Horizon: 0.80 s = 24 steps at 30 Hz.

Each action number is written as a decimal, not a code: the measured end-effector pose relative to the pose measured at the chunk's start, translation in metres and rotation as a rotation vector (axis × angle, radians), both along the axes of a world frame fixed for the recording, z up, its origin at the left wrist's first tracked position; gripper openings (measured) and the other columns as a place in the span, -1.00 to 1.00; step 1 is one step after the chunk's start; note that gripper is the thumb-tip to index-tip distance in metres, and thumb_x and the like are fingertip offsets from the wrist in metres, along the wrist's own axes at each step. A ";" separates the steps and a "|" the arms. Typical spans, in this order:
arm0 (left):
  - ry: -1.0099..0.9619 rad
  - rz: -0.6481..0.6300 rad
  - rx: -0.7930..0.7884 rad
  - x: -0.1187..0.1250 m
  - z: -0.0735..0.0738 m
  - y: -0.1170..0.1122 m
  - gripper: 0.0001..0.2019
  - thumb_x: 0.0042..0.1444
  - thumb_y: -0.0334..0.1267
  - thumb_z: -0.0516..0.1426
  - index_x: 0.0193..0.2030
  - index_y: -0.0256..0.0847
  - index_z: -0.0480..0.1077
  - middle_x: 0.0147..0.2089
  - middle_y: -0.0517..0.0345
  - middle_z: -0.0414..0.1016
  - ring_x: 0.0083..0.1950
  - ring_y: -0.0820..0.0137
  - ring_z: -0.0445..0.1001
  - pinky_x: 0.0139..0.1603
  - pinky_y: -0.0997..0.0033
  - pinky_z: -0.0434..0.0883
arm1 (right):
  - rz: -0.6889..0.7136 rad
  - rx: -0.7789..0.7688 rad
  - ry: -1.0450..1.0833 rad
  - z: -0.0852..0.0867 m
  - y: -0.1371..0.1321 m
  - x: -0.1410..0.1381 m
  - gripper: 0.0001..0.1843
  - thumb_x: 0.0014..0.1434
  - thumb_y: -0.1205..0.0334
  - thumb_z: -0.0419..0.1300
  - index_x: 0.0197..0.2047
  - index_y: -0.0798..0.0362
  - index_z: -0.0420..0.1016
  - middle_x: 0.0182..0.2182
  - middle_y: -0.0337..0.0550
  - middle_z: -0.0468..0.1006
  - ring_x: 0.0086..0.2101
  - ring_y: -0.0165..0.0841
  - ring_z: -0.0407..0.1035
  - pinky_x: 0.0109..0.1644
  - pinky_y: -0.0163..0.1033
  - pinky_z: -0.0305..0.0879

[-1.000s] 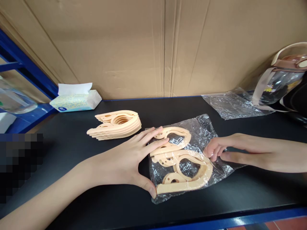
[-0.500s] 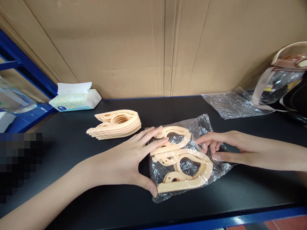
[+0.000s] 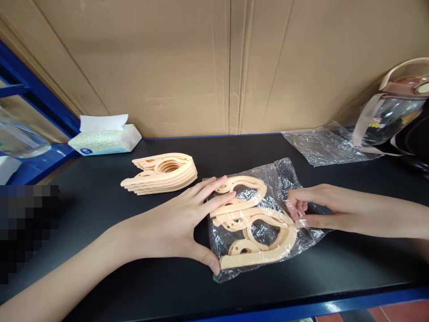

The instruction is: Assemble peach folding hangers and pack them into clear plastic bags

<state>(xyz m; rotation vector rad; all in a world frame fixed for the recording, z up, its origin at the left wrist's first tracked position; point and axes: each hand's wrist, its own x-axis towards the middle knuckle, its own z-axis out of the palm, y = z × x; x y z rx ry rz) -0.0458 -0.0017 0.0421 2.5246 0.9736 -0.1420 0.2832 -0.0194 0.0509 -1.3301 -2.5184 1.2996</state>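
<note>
A clear plastic bag [image 3: 277, 172] lies on the black table, with several beige folding clothes hangers [image 3: 268, 258] inside it. Along the bag's left edge, my left hand [image 3: 187, 219] rests with fingers spread; its fingertips lie over the upper hanger and the thumb touches the lower left corner. My right hand [image 3: 310, 208] is at the bag's right side, fingers curled and thumb closed on the crinkled film. Left of the bag is a neat stack of similar beige hangers [image 3: 167, 176], apart from both hands.
A tissue pack [image 3: 105, 139] stands at the back left beside a blue metal frame [image 3: 43, 53]. Another clear bag [image 3: 321, 145] lies at the back right, near a strapped water bottle [image 3: 392, 118]. Cardboard [image 3: 167, 67] rises behind the table.
The fingers of my right hand have curled in and drawn slightly right, closing on the bag's film. My left hand and the hanger stack have stayed put.
</note>
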 end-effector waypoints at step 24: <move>-0.020 -0.002 -0.006 0.000 -0.001 0.001 0.07 -0.11 0.39 0.21 0.47 0.13 -0.16 0.55 0.20 -0.42 0.52 -0.09 -0.34 0.43 -0.13 -0.03 | -0.114 -0.138 0.312 -0.009 0.006 0.002 -0.52 0.37 -0.14 -0.10 -0.07 -0.03 0.51 -0.37 -0.19 0.55 -0.38 -0.37 0.33 -0.27 -0.26 0.26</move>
